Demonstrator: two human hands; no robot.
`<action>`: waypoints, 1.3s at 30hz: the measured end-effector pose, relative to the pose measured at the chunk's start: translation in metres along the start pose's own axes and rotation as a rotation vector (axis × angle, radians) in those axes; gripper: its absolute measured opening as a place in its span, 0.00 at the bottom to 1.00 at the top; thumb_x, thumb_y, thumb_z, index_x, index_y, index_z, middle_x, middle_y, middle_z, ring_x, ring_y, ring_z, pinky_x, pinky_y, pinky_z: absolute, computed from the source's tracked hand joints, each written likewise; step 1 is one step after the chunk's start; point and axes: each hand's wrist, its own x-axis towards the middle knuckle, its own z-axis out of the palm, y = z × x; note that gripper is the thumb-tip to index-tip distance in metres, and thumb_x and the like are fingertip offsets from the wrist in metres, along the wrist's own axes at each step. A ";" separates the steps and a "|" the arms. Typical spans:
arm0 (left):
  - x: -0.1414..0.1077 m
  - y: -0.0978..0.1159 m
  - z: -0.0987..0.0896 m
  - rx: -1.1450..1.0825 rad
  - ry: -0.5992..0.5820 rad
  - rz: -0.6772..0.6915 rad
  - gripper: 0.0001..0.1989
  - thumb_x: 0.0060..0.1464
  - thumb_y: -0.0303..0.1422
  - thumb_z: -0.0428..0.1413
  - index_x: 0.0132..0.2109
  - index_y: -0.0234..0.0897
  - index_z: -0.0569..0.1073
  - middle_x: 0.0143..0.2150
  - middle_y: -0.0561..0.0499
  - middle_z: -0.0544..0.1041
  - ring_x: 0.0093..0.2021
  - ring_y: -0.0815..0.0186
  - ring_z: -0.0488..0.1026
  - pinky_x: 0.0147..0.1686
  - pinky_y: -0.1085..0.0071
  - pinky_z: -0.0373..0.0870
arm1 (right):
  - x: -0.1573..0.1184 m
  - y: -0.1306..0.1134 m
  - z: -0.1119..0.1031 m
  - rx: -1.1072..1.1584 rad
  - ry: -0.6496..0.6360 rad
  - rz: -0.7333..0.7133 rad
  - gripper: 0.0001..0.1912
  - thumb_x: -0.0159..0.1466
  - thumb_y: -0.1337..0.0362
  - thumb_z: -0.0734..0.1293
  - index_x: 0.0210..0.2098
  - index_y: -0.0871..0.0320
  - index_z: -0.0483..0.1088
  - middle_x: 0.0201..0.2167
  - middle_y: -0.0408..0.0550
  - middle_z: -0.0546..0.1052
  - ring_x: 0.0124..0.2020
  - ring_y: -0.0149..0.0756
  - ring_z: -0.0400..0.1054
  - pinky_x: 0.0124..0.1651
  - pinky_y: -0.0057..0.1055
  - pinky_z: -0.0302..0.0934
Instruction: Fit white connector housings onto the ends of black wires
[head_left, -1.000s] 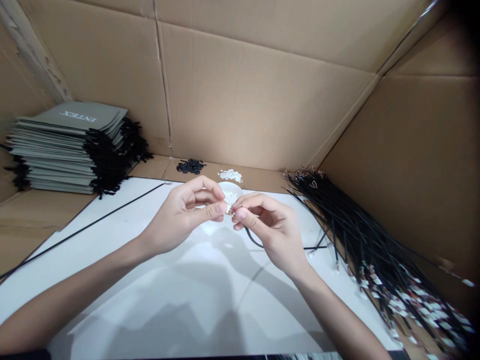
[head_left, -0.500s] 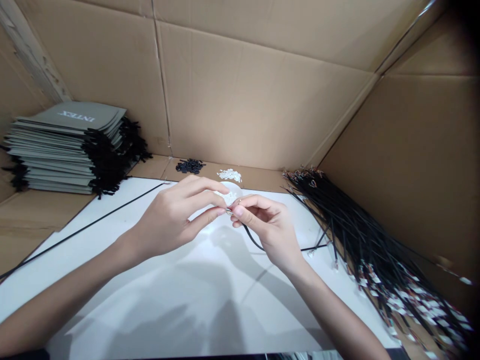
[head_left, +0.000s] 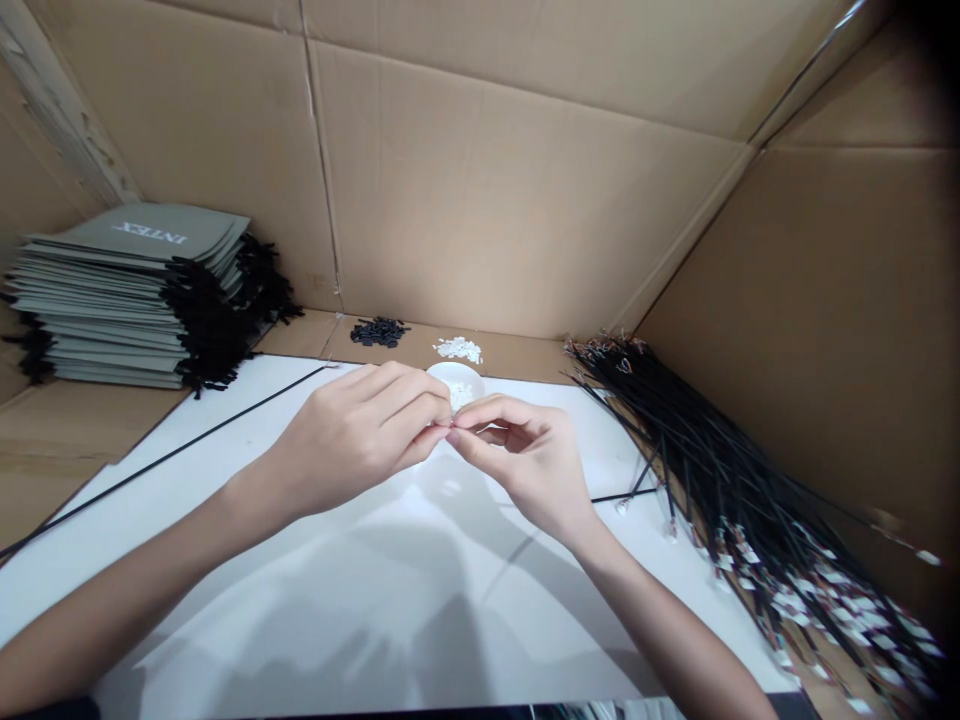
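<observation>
My left hand (head_left: 367, 425) and my right hand (head_left: 525, 455) meet fingertip to fingertip above the white board (head_left: 315, 620). Both are closed in a pinch on the thin wire end of a black cable (head_left: 622, 496); only a small reddish bit of wire shows between the tips. The cable's run behind my right hand is hidden, and it comes out to the right of that hand. Just behind the fingers stands a small white bowl (head_left: 455, 370) holding small white pieces, partly covered by my hands.
Small black tubes (head_left: 379, 332) and small white pieces (head_left: 459, 349) lie in piles on cardboard at the back. A single black cable (head_left: 187, 443) lies left. Bundled black cables (head_left: 720, 460) with white connectors fill the right. Grey INTEX sheets (head_left: 112, 310) are stacked left, beside cardboard walls (head_left: 525, 200).
My left fingers have come down and closed together at the wire end. My right fingertips have shifted slightly left to meet them, and the black cable's loop below is out of sight.
</observation>
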 end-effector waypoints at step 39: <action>-0.005 -0.014 -0.015 -0.210 0.109 0.118 0.08 0.63 0.24 0.55 0.40 0.42 0.76 0.39 0.53 0.83 0.38 0.66 0.80 0.36 0.69 0.75 | -0.001 0.002 -0.004 0.385 -0.357 0.365 0.08 0.61 0.60 0.75 0.32 0.58 0.78 0.28 0.43 0.77 0.25 0.26 0.62 0.30 0.24 0.59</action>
